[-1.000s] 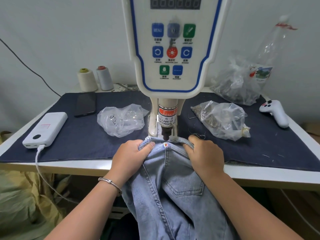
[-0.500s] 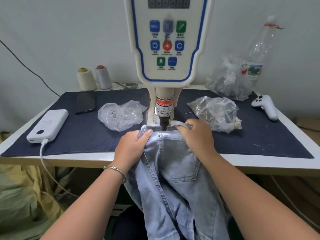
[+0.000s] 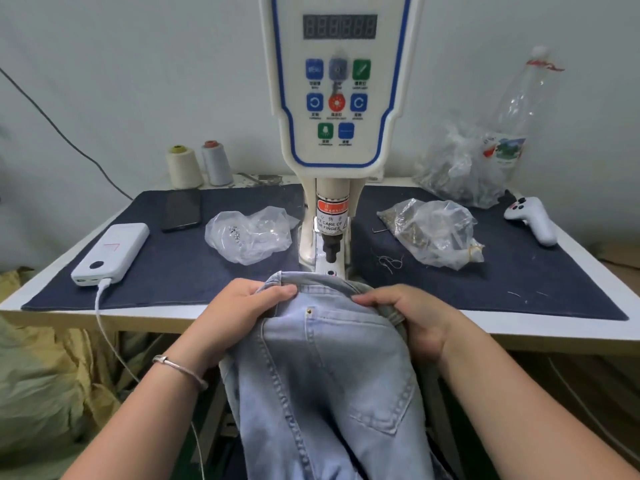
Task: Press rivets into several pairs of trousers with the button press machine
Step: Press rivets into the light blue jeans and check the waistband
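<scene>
Light blue denim trousers point(image 3: 329, 375) hang over the table's front edge, waistband up. A small brass rivet point(image 3: 310, 310) shows at a pocket corner just below the waistband. My left hand point(image 3: 239, 310) grips the waistband on the left. My right hand point(image 3: 405, 317) grips the bunched waistband on the right. The button press machine point(image 3: 334, 98) stands at the table's middle, and its punch point(image 3: 331, 249) hangs bare above the lower die point(image 3: 330, 272), just beyond the waistband.
A clear bag of silver parts point(image 3: 249, 233) lies left of the press, a bag of brass parts point(image 3: 433, 230) right of it. A white power bank point(image 3: 110, 252), phone point(image 3: 181, 209), thread cones point(image 3: 183, 166), white controller point(image 3: 533, 218), plastic bottle point(image 3: 519, 109) and larger bag point(image 3: 460, 171) sit around the dark mat point(image 3: 173, 271).
Both hands have pulled the waistband toward me, out from under the punch. The rivet now lies in front of the die, and the punch stands bare.
</scene>
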Tool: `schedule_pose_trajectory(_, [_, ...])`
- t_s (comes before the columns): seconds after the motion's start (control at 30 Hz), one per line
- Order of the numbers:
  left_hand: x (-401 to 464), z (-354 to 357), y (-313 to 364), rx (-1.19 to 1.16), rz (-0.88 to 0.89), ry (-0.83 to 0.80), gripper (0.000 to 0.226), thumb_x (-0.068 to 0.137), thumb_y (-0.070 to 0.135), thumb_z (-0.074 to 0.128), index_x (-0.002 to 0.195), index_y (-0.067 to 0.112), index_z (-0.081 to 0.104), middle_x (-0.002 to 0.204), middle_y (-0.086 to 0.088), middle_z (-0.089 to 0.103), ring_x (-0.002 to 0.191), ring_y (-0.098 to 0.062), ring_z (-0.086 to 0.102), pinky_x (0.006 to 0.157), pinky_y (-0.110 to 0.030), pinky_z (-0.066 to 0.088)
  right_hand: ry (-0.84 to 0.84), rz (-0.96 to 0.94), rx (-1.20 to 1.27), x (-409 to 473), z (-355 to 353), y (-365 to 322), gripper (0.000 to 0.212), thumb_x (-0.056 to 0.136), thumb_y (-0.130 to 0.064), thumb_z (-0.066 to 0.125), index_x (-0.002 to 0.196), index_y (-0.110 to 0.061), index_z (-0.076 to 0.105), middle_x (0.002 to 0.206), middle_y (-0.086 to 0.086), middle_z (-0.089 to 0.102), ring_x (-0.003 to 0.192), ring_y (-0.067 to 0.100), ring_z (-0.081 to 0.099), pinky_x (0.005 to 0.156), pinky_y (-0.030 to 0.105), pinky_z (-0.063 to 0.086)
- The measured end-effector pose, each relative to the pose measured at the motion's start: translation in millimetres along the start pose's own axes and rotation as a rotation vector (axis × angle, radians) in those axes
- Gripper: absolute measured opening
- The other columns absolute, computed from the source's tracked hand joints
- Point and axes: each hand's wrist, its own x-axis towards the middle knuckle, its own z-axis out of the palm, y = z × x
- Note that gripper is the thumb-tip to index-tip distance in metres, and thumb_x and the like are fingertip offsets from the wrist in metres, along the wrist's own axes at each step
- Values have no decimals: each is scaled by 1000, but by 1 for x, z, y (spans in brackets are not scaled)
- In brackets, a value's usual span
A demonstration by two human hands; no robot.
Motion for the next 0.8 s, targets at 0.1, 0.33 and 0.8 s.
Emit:
schedule_pose_trajectory(0.1, [-14,-10,-1,-194,-55,-179,59,66,48,78,81,-9,68,82,-20,72,72,-25,62,70,-34,47,-64,7,11,-8,2,4,19,72,-11,64,83,-5,78,84,12,74,71,21,72,66,28,59])
schedule_pose_trajectory(0.33, [-31,-27,33,-222,15,-549,77,60,41,82,108,-15,61,99,-26,63,88,-33,61,75,-34,48,-180,-124,-179,-33,35,-1,22,77,-6,63,94,3,75,94,18,72,83,23,70,77,29,56])
schedule_pose_trajectory(0.8, [-47,5,72,-49,93,-826,25,87,-2,66,81,18,78,79,8,74,71,-3,67,68,-16,52,-405,-252,-977,-68,12,-13,38,70,-1,79,106,-3,68,103,14,73,88,21,67,78,27,55])
